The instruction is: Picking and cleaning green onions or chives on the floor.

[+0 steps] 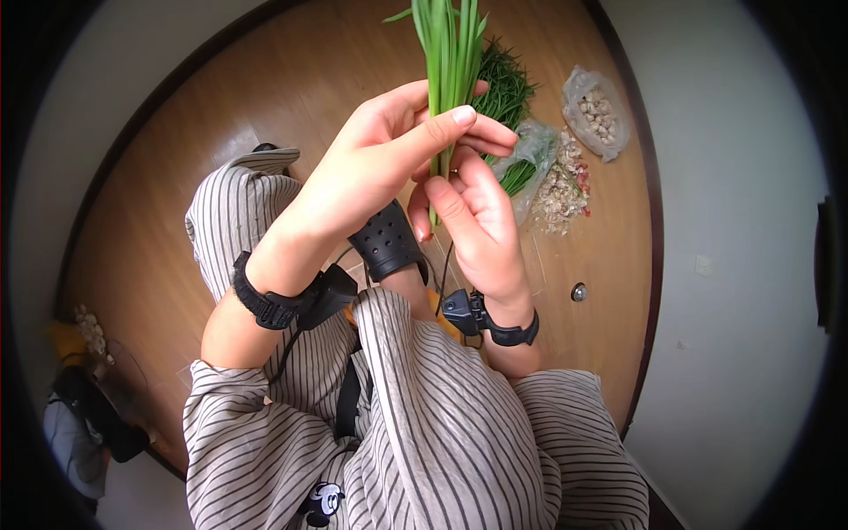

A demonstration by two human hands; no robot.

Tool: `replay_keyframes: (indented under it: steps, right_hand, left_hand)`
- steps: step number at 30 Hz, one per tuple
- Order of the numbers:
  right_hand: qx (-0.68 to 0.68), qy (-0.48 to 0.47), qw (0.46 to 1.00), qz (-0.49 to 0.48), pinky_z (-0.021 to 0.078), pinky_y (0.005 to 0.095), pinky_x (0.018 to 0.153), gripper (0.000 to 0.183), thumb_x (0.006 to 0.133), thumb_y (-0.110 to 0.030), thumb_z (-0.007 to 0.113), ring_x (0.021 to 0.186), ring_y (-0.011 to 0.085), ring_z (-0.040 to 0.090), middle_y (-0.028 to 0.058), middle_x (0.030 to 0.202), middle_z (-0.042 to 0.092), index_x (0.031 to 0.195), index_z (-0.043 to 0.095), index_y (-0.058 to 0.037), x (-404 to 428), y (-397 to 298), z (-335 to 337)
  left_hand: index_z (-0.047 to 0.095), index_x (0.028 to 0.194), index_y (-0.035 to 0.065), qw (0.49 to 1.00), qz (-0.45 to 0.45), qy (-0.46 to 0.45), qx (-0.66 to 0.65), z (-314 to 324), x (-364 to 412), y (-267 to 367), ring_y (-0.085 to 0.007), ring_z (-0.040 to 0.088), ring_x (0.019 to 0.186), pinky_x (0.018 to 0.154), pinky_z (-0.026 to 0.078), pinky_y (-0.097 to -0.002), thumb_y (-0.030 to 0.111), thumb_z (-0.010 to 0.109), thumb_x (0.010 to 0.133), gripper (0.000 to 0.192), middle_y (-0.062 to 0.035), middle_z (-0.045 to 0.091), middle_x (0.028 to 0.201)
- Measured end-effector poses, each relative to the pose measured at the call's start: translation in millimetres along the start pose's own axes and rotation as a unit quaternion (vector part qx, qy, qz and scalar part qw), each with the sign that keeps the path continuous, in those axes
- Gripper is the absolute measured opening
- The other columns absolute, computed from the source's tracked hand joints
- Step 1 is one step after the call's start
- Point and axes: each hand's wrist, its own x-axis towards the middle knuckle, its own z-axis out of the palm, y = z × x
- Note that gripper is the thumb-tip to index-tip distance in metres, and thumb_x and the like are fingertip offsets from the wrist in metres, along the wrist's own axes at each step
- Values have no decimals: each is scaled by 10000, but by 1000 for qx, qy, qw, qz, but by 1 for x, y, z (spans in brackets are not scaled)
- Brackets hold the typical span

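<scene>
A bunch of long flat green leaves, seemingly garlic chives (454, 50), stands upright before me, its tips cut off by the top of the picture. Around its middle my left hand (397, 142) is closed, thumb across the front. Lower down, my right hand (478, 222) pinches the pale stem ends between thumb and fingers. Behind the hands, on the wooden floor, lies a pile of dark green chives (507, 83). A clear plastic bag (540, 142) partly wraps more green stems (518, 177); my hands cover part of them.
A heap of dry garlic skins (563, 192) lies beside a clear bag of garlic bulbs (599, 116) near the wall. A small round shiny object (579, 292) sits on the floor at right. My black clog (389, 242) is below the hands. Cables hang near my wrists.
</scene>
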Motion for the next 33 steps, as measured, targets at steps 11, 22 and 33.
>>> replay_keyframes:
  steps: [11,22,33]
  right_hand:
    - [-62,36,996,-47,399,187,601,249,941,-182,397,676,59,511,21,803,568,1006,531,18,-2,-1,-8]
    - [-100,44,994,-17,426,187,651,126,864,-59,528,705,59,513,11,814,553,954,522,29,-10,-5,10]
    - [-50,69,996,16,374,161,557,106,871,-88,531,616,21,459,-11,731,539,923,535,4,2,-5,29]
  left_hand:
    - [373,1227,-62,971,63,-38,-229,-12,0,-5,-176,608,871,740,497,-282,153,370,937,361,-90,573,945]
    - [365,1228,-51,966,105,-18,-234,-18,-14,-7,-177,605,844,790,495,-285,135,365,933,349,-72,536,914]
    - [433,1124,4,932,134,-73,-330,-27,-13,-15,-106,432,627,736,424,-278,182,364,944,262,4,388,714]
